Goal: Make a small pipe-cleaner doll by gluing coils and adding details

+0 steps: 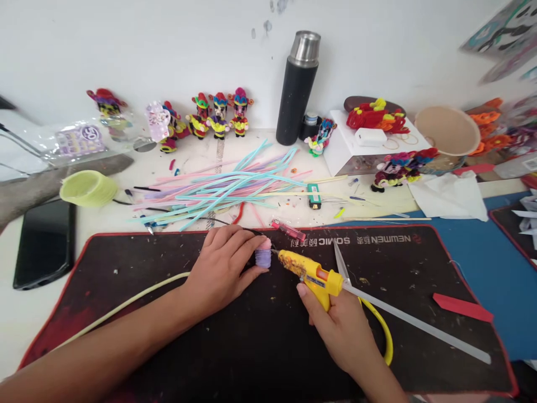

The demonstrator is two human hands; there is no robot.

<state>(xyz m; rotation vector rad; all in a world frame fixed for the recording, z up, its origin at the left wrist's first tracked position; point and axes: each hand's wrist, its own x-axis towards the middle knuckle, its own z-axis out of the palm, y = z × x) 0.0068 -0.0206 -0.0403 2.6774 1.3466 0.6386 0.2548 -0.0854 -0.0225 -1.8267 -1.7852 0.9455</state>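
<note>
My left hand pinches a small pink and purple coiled pipe-cleaner piece between thumb and fingers above the black mat. In my right hand is a yellow glue gun, its nozzle at the right side of the coil; whether the tip touches it I cannot tell. A long translucent glue stick sticks out of the gun's back. Behind the gun lie scissors with yellow handles, partly hidden by the gun and hand. A pale yellow pipe cleaner runs behind my left forearm.
Beyond the mat lies a pile of pastel pipe cleaners. A black thermos, several small dolls and a white box stand by the wall. A phone and a yellow-green roll are at left.
</note>
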